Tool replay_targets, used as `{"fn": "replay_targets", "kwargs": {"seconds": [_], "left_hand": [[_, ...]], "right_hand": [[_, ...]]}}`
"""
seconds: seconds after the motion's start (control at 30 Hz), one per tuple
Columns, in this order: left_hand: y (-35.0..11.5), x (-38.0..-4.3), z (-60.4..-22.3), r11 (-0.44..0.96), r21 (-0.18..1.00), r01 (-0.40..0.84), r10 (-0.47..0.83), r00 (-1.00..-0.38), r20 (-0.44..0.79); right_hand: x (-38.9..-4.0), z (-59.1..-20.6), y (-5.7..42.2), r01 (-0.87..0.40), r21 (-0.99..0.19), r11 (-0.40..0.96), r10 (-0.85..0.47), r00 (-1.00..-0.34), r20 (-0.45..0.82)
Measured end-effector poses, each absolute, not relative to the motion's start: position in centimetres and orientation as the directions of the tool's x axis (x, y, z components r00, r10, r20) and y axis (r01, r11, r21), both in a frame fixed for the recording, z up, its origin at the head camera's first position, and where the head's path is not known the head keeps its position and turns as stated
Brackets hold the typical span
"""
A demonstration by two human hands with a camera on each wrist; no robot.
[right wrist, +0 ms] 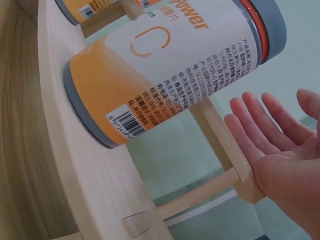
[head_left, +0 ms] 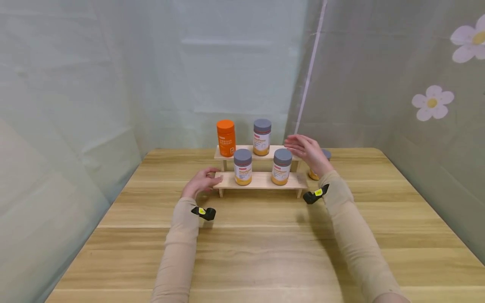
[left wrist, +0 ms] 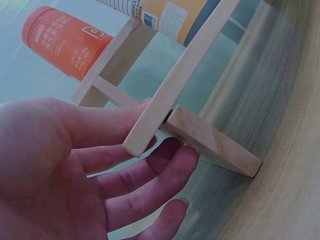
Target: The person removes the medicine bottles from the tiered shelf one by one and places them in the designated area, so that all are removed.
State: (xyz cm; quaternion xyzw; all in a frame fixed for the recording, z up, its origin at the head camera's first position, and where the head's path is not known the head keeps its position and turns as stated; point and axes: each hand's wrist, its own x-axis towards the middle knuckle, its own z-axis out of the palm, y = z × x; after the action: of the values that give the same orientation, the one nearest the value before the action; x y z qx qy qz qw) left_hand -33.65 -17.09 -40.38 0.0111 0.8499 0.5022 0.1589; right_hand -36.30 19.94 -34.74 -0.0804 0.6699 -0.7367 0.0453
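Observation:
A two-step wooden display rack (head_left: 260, 180) stands on the table. On its upper step are an orange supplement bottle (head_left: 226, 139) and a grey-capped one (head_left: 262, 138); two more grey-capped bottles, a left one (head_left: 243, 168) and a right one (head_left: 281, 167), stand on the lower step. My left hand (head_left: 199, 183) pinches the left end of the lower step, thumb on top and fingers beneath. Beside the upper step's right end, my right hand (head_left: 305, 151) is extended, fingers straight and holding nothing. In the right wrist view, its palm edge (right wrist: 280, 170) is close to that step's end.
Another grey-capped bottle (head_left: 313, 175) stands on the table right of the rack, partly hidden by my right hand and wrist. The wood-grain table (head_left: 242, 252) reaches back to a pale curtain (head_left: 212, 75). A flower-patterned curtain (head_left: 432, 139) hangs at the right.

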Motion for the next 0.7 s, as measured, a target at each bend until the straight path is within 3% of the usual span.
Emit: {"fn": "replay_targets", "kwargs": {"seconds": [0.7], "left_hand": [[-17.1, -33.3, -40.1, 0.471, 0.868, -0.157, 0.176, -0.947, -0.267]], "right_hand": [[-37.8, -31.8, 17.1, -0.077, -0.995, -0.055, -0.311, -0.946, 0.091]]}}
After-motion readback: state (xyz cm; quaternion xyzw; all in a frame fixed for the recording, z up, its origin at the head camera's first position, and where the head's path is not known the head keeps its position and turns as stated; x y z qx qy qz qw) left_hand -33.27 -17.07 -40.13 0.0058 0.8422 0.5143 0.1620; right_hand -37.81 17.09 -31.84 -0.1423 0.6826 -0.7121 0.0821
